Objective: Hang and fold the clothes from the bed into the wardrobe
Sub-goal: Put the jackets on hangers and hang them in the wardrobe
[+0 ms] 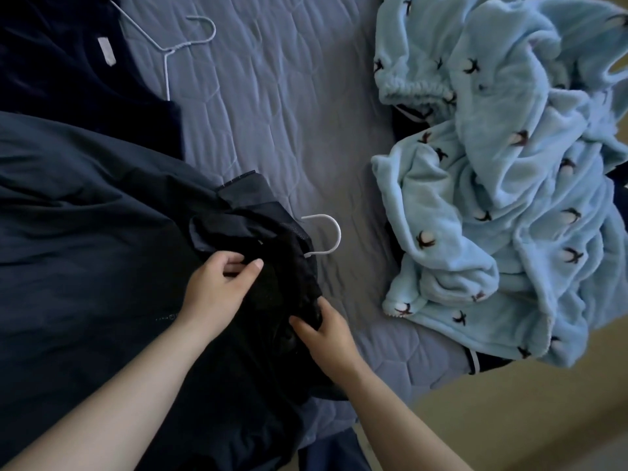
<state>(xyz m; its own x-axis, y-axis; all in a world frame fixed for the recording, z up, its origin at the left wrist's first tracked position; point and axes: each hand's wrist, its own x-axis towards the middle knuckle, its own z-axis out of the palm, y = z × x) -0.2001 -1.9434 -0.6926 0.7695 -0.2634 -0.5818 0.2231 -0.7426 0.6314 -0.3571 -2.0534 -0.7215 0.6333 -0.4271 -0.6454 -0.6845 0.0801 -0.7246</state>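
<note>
Together, left hand (217,287) pinching dark jacket (112,246), right hand (328,334) gripping its edge

Grey-blue quilted bedspread (289,113) and tan floor (509,419)

The bedspread is lying flat over the bed (424,379) and filling the middle of the view from the top edge downward, its stitching forming rounded, many-sided cells. Soft creases are running across it around the centre, and light is catching the raised seams near the top. Its near corner is ending at lower right. There the floor is showing below and to the right of it, plain, beige and blurred, its tone shifting in soft bands.
</note>
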